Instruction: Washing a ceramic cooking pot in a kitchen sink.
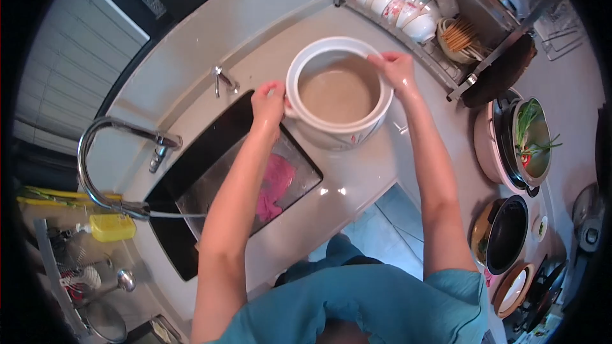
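Note:
A white ceramic pot (pixel 334 127) with a smooth brownish inside is over the counter at the right end of the sink, its mouth facing up. My left hand (pixel 268 107) holds the handle on its left side, with the fingers partly hidden. On the far right of the rim, my right hand (pixel 397 70) grips the pot, thumb over the edge. Whether the base fully rests on the counter cannot be told. Below my left forearm, a wet pink cloth (pixel 279 179) lies in the dark sink (pixel 313 169). Water runs from the curved chrome tap (pixel 86 153).
A dish rack (pixel 397 33) with several bowls stands behind right. Stacked basins (pixel 487 148) and a black-lined pot (pixel 507 234) line the right counter. A small chrome spout (pixel 224 83) rises behind the sink; a yellow bottle (pixel 112 227) stands left.

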The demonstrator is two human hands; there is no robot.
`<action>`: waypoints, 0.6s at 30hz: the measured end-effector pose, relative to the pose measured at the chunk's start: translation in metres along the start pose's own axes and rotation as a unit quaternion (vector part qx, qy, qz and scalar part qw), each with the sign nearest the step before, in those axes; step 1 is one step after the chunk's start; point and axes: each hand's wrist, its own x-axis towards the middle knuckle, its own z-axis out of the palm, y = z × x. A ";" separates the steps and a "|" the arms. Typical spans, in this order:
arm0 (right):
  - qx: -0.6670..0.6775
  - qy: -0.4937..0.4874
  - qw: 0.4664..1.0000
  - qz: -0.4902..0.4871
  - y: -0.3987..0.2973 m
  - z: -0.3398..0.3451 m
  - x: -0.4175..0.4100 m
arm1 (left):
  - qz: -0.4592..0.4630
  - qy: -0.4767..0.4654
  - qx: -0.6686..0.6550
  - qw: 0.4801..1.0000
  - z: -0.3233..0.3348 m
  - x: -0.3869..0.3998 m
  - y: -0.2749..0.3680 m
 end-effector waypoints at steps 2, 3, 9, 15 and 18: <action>-0.027 0.028 0.999 -0.008 0.011 -0.003 0.018 | -0.004 -0.022 0.029 0.999 0.007 0.013 0.002; -0.029 0.032 0.999 -0.018 0.006 -0.004 0.020 | 0.010 -0.061 0.036 0.997 -0.001 0.017 0.004; 0.019 -0.026 0.999 0.038 0.021 -0.012 0.042 | -0.002 -0.158 0.070 0.985 -0.088 0.021 0.023; -0.369 0.201 0.852 -0.312 -0.014 -0.033 0.026 | -0.283 0.048 -0.038 0.957 -0.278 -0.037 -0.120; 0.039 0.141 0.920 -0.363 -0.085 0.016 -0.050 | -0.277 0.229 -0.270 0.894 -0.392 -0.071 -0.179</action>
